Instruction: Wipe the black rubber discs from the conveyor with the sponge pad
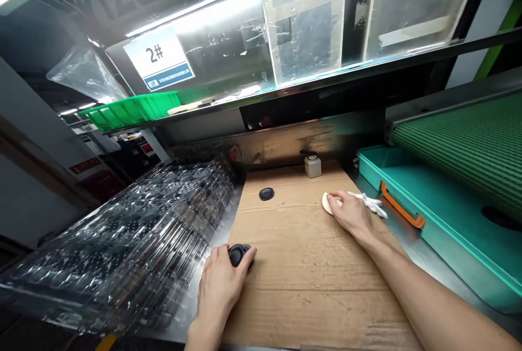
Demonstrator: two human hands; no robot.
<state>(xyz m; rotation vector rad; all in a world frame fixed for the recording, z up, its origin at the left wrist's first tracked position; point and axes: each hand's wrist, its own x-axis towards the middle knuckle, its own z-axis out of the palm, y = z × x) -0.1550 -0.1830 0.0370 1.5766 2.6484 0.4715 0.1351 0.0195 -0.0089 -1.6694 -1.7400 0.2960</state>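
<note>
Left hand: fingers curled closed about a black plastic part at the left edge of the cardboard sheet. Right hand: fingers pinched on a cream pad, which lies ahead and right of that part. A second black part lies ahead of the left hand, touched by neither. Teal bin: dark shape inside, unidentified.
</note>
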